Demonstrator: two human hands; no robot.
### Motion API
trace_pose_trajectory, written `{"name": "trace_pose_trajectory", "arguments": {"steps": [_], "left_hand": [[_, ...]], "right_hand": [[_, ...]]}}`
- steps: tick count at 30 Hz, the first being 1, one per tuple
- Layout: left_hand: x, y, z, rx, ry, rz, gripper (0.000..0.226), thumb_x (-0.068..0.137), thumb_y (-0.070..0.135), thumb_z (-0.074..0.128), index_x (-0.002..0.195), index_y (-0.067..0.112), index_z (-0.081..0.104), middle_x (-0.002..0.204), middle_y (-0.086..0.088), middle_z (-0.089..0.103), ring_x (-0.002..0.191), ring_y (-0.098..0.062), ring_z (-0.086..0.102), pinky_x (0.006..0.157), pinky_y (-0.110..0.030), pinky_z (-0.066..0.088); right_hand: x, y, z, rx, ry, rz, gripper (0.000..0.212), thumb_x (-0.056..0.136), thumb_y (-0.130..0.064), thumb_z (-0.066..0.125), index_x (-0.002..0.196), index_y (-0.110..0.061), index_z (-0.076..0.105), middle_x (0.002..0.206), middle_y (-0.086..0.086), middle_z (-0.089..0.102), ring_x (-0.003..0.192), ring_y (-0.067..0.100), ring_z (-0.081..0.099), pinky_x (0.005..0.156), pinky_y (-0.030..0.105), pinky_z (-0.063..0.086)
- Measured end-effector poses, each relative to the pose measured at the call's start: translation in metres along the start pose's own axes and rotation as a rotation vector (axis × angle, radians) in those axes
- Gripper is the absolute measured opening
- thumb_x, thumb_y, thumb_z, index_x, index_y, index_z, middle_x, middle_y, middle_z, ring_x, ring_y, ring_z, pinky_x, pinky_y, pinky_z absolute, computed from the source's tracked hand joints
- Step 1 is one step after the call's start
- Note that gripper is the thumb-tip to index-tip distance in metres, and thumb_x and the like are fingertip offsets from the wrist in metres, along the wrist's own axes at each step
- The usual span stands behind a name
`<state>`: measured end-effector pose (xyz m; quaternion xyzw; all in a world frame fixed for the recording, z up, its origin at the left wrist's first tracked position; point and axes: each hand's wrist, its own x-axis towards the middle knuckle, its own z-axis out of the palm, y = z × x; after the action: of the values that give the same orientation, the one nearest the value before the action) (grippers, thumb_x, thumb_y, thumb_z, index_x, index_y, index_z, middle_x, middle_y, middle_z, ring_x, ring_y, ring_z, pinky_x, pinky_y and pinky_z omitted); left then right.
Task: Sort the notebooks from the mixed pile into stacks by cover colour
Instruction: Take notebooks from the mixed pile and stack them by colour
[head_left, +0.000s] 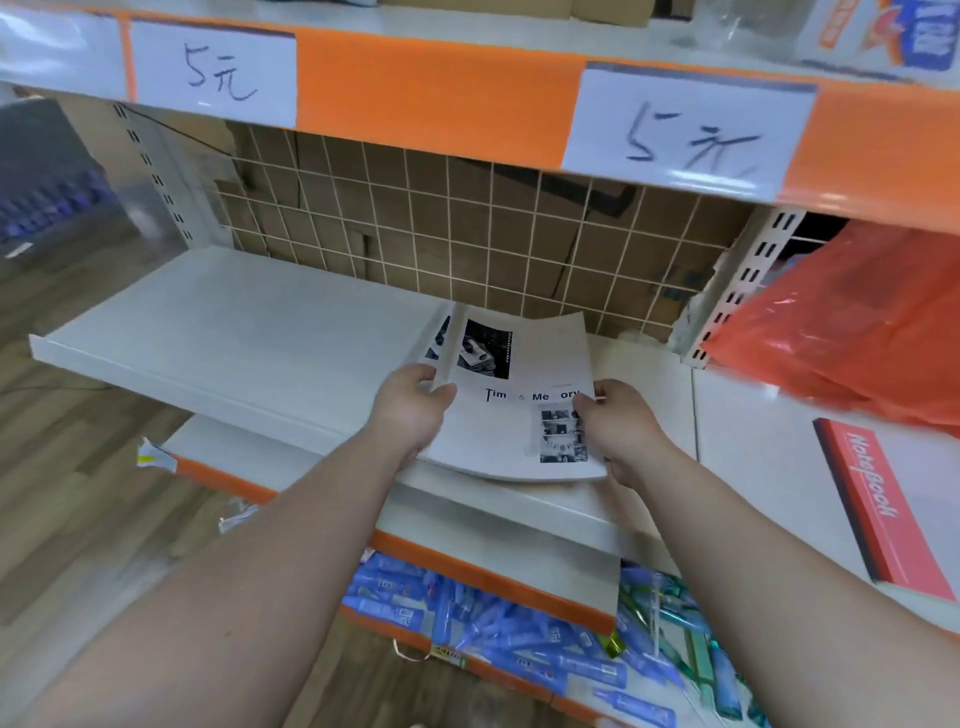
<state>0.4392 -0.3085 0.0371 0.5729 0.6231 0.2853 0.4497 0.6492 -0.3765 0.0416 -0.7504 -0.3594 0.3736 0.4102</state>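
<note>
**White notebooks being placed on the shelf**

Head view: the left hand (415, 405) and right hand (623, 431) each clamp an edge of the white notebooks (524, 415), low over the shelf (234, 322). A red notebook (883, 504) lies well apart. Next, probably: set them flat, release.

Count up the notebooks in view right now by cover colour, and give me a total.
White notebooks: 2 covers showing, one tucked under the other; any more beneath are hidden
Red notebook: 1
Total: 3
</note>
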Motion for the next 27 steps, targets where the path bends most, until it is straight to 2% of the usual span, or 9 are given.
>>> {"name": "trace_pose_trajectory", "arguments": {"steps": [3,5,8,10,14,17,20,24,27], "left_hand": [[0.023,-0.002,-0.017,0.079,-0.02,0.055,0.051,0.094,0.027,0.062,0.141,0.01,0.05,0.14,-0.011,0.054,0.117,-0.032,0.058,0.098,-0.035,0.047],[0.039,-0.003,-0.027,0.146,-0.038,0.092,0.049,0.094,0.026,0.062,0.139,0.009,0.052,0.137,-0.011,0.055,0.115,-0.03,0.059,0.093,-0.031,0.047],[0.063,-0.011,-0.038,0.233,-0.068,0.123,0.033,0.092,0.027,0.063,0.12,0.01,0.062,0.122,-0.015,0.064,0.106,-0.032,0.062,0.084,-0.032,0.047],[0.075,-0.016,-0.041,0.277,-0.076,0.148,0.035,0.091,0.029,0.063,0.12,0.009,0.064,0.116,-0.014,0.067,0.104,-0.032,0.062,0.086,-0.034,0.049],[0.09,-0.023,-0.043,0.34,-0.095,0.191,0.03,0.091,0.029,0.061,0.116,0.012,0.066,0.105,-0.01,0.069,0.097,-0.031,0.063,0.079,-0.033,0.048],[0.1,-0.031,-0.042,0.399,-0.126,0.208,0.032,0.092,0.031,0.06,0.118,0.013,0.063,0.106,-0.011,0.069,0.096,-0.034,0.063,0.078,-0.034,0.049],[0.106,-0.04,-0.039,0.453,-0.144,0.215,0.032,0.095,0.031,0.058,0.12,0.011,0.06,0.109,-0.014,0.068,0.097,-0.035,0.062,0.077,-0.035,0.049],[0.107,-0.045,-0.036,0.578,-0.138,0.235,0.037,0.097,0.034,0.053,0.125,0.009,0.055,0.119,-0.018,0.061,0.107,-0.038,0.058,0.087,-0.04,0.049],[0.108,-0.045,-0.035,0.629,-0.144,0.236,0.039,0.099,0.035,0.051,0.127,0.008,0.053,0.121,-0.021,0.054,0.111,-0.038,0.054,0.093,-0.039,0.046]], "right_hand": [[0.009,-0.003,0.023,0.025,0.024,0.03,0.012,0.096,-0.016,0.05,0.091,-0.014,0.06,0.093,0.01,0.07,0.088,0.032,0.069,0.082,0.052,0.057],[0.016,-0.006,0.037,0.041,0.038,0.049,0.012,0.096,-0.016,0.051,0.088,-0.014,0.061,0.094,0.011,0.07,0.089,0.034,0.068,0.082,0.054,0.057],[0.028,-0.009,0.054,-0.009,0.08,0.034,0.011,0.095,-0.017,0.054,0.085,-0.017,0.059,0.094,0.011,0.069,0.089,0.034,0.067,0.084,0.054,0.055],[0.031,-0.013,0.062,-0.059,0.107,0.02,0.009,0.095,-0.017,0.053,0.089,-0.015,0.059,0.095,0.011,0.068,0.09,0.033,0.066,0.086,0.052,0.054],[0.033,-0.014,0.076,-0.18,0.147,0.036,0.015,0.097,-0.018,0.053,0.106,-0.008,0.059,0.102,0.011,0.066,0.095,0.031,0.063,0.085,0.039,0.053],[0.036,-0.007,0.082,-0.267,0.157,0.047,0.018,0.097,-0.021,0.053,0.104,-0.005,0.057,0.099,0.01,0.064,0.093,0.03,0.061,0.074,0.031,0.045],[0.036,-0.004,0.085,-0.395,0.174,0.054,0.022,0.098,-0.024,0.053,0.101,-0.003,0.054,0.093,0.009,0.059,0.087,0.03,0.054,0.069,0.029,0.036],[0.037,0.003,0.086,-0.537,0.197,0.039,0.026,0.097,-0.031,0.055,0.096,-0.006,0.054,0.101,0.017,0.063,0.096,0.035,0.057,0.069,0.03,0.035],[0.037,0.007,0.088,-0.585,0.201,0.038,0.026,0.097,-0.035,0.054,0.087,-0.012,0.048,0.102,0.019,0.063,0.096,0.035,0.056,0.068,0.029,0.032]]}}
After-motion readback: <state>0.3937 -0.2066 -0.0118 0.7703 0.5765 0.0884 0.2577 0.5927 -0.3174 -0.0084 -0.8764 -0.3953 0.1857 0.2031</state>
